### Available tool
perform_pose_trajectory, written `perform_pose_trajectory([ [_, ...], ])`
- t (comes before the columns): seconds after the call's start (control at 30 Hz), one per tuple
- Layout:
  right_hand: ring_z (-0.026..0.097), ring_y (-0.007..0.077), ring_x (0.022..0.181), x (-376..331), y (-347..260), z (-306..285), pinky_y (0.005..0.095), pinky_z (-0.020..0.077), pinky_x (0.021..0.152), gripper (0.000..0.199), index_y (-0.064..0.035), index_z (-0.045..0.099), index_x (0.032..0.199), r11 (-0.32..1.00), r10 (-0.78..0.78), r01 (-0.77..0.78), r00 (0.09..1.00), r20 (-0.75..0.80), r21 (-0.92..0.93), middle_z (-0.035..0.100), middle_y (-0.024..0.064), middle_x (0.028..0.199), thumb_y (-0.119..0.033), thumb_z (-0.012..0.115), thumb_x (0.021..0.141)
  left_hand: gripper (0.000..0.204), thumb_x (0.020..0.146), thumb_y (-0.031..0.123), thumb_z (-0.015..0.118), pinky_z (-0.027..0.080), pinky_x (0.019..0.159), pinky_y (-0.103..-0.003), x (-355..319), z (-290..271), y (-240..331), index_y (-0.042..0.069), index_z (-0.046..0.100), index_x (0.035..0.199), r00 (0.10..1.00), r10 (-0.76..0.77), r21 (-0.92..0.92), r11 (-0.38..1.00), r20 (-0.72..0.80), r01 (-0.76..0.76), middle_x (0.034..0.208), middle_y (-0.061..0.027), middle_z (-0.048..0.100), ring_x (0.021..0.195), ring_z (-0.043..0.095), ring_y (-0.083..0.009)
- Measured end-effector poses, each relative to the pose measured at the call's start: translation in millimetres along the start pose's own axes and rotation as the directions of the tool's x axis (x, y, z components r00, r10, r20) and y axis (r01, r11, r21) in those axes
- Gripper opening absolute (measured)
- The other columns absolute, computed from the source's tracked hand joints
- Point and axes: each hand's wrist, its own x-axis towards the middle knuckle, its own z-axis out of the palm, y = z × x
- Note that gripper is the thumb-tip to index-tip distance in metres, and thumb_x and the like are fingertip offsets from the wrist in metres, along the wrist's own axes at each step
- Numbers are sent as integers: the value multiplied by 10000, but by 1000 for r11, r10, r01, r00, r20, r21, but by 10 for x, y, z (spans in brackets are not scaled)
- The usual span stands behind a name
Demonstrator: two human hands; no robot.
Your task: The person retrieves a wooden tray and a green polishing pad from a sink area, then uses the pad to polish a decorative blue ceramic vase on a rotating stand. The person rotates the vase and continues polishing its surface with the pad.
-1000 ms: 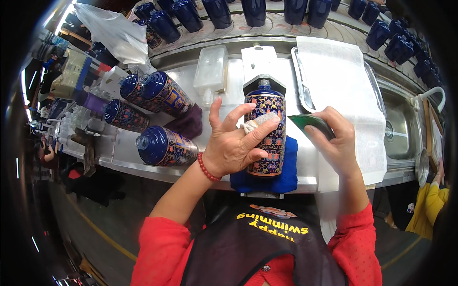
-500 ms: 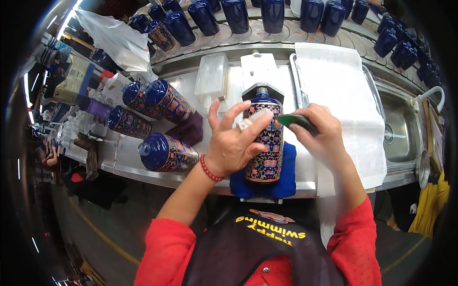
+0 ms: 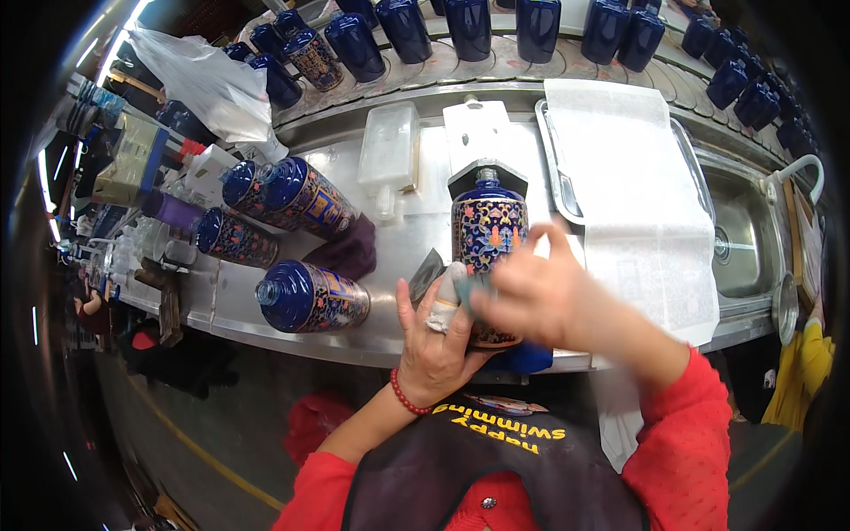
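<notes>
A dark blue bottle (image 3: 488,228) with a colourful flower pattern stands upright on the steel counter (image 3: 416,239) in front of me. My left hand (image 3: 436,347), with a red bead bracelet and a taped finger, grips its lower left side. My right hand (image 3: 536,296) is blurred by motion and lies across the bottle's lower front. It holds a small green pad (image 3: 472,288) against the bottle. A blue cloth (image 3: 529,358) shows under the bottle's base.
Three patterned blue bottles (image 3: 312,297) lie on their sides at the left beside a purple cloth (image 3: 351,252). Several upright blue bottles (image 3: 469,26) line the back. A white cloth (image 3: 639,199) covers a tray, with a sink (image 3: 739,241) at the right. A clear box (image 3: 388,146) stands behind.
My left hand slid from the bottle's upper front down to its lower left side. My right hand swept left and down across the bottle with the green pad.
</notes>
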Motion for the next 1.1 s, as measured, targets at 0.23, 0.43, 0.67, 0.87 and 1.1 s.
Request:
perform_pose_trajectory([
  [0.23,574,218,722,-144,362,106,357,431,769,215,-111,683,937,877,476,-478,851,-221,48,561,32,750,-125,780,746,868,822,358,813,118,1163,-697,-89,5,-87,-31,409,1485,1000,-7,-95,995,25,10,1429,-261,530,1338,516,-432],
  [0.43,601,205,763,-135,0,-83,379,431,764,123,-132,623,788,852,122,-308,903,412,423,551,15,766,-161,743,783,942,790,395,844,87,1186,-672,-87,-16,-38,-44,377,1481,998,-66,-48,997,19,67,1430,-258,516,1340,484,-437],
  [0.67,547,210,702,-99,-80,-3,406,429,732,213,-128,658,879,960,170,-178,984,56,217,517,30,738,-119,763,694,956,799,456,825,84,1182,-677,-77,34,-79,-57,386,1475,999,-39,8,999,-3,39,1401,-228,538,1296,515,-427],
  [0.87,579,240,655,-113,327,82,370,438,580,137,-85,705,912,762,550,-458,831,-82,458,569,66,730,-83,767,790,899,890,464,740,56,1186,-673,-136,57,-133,-69,344,1496,996,-80,-91,992,29,82,1372,-222,583,1297,550,-393],
  [1.1,597,263,671,-397,-74,73,352,487,681,184,-89,683,935,812,178,-241,970,169,531,584,53,753,-44,744,767,916,850,456,768,67,1175,-677,-146,98,-140,-46,373,1506,996,-86,-144,986,6,86,1422,-261,530,1335,497,-431],
])
